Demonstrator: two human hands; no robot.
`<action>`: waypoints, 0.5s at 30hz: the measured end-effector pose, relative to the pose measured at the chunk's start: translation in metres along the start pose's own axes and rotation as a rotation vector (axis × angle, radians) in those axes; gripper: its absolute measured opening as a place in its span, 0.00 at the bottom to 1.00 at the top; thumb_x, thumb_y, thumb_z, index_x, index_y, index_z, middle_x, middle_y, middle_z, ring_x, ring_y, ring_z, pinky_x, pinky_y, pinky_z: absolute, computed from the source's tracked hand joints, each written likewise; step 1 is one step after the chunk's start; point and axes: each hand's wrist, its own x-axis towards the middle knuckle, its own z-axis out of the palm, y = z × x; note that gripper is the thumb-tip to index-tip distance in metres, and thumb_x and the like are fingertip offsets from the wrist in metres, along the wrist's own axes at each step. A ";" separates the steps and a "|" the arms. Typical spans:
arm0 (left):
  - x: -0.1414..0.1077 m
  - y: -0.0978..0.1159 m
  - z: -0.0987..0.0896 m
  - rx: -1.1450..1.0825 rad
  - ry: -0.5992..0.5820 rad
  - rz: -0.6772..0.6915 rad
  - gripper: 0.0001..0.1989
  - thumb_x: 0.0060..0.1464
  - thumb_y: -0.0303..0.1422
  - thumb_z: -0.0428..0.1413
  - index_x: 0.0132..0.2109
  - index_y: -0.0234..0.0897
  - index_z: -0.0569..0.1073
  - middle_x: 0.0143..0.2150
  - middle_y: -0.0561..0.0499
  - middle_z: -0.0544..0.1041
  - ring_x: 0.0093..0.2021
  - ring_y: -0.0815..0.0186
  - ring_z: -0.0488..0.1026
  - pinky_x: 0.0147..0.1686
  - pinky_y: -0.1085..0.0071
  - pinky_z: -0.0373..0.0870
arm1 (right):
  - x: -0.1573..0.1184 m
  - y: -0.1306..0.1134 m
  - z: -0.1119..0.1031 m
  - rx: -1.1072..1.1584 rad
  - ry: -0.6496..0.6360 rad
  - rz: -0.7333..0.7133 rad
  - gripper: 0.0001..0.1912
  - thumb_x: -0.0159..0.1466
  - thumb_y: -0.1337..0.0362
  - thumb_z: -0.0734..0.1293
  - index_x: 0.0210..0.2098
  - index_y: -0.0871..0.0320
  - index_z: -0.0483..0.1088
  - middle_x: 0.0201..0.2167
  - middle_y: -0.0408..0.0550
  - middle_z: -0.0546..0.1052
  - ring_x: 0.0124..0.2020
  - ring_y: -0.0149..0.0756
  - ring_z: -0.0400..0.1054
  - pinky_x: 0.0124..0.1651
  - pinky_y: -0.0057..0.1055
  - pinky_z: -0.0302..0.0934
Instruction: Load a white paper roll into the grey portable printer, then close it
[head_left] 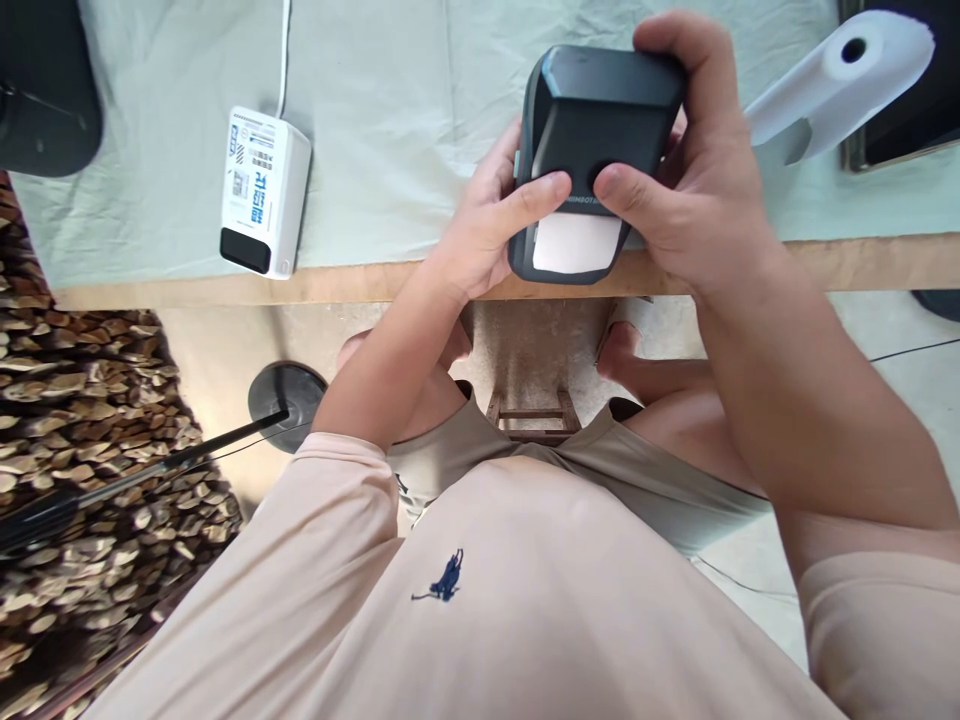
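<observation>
A dark label printer (600, 120) is held up over the table's front edge between both hands. My left hand (499, 215) grips its left side, with the thumb lying on the front face. On the right side my right hand (697, 160) is wrapped round it, thumb on the face and one finger at the top corner. White label paper (576, 243) shows at the printer's lower end. The fingers behind the printer are hidden.
A white power bank (262, 195) with a cable lies left on the green-covered table (375, 120). At the right, a white paper roll (855, 75) sits beside a dark flat device (915, 115). Stacked firewood (90, 400) and a black stand base (285, 400) are at lower left.
</observation>
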 end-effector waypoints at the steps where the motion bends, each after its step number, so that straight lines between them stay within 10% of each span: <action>1: 0.000 0.001 0.001 -0.036 0.012 -0.002 0.09 0.69 0.35 0.59 0.54 0.43 0.77 0.49 0.51 0.86 0.67 0.45 0.86 0.55 0.57 0.86 | 0.001 0.002 -0.002 -0.013 -0.003 -0.004 0.47 0.52 0.29 0.85 0.61 0.37 0.65 0.60 0.39 0.76 0.49 0.36 0.71 0.47 0.34 0.73; 8: -0.001 0.011 0.008 -0.310 0.050 -0.105 0.12 0.71 0.36 0.54 0.51 0.45 0.82 0.52 0.47 0.87 0.75 0.46 0.78 0.63 0.52 0.88 | 0.007 0.025 -0.011 -0.080 -0.038 -0.120 0.44 0.61 0.29 0.80 0.67 0.37 0.64 0.64 0.39 0.76 0.53 0.38 0.76 0.50 0.36 0.77; 15: 0.007 0.012 0.010 -0.284 0.386 -0.255 0.21 0.73 0.35 0.46 0.60 0.42 0.82 0.56 0.48 0.82 0.85 0.41 0.65 0.64 0.56 0.86 | 0.007 0.033 -0.016 -0.064 -0.003 -0.110 0.41 0.62 0.31 0.80 0.67 0.33 0.67 0.63 0.38 0.79 0.52 0.39 0.76 0.50 0.38 0.77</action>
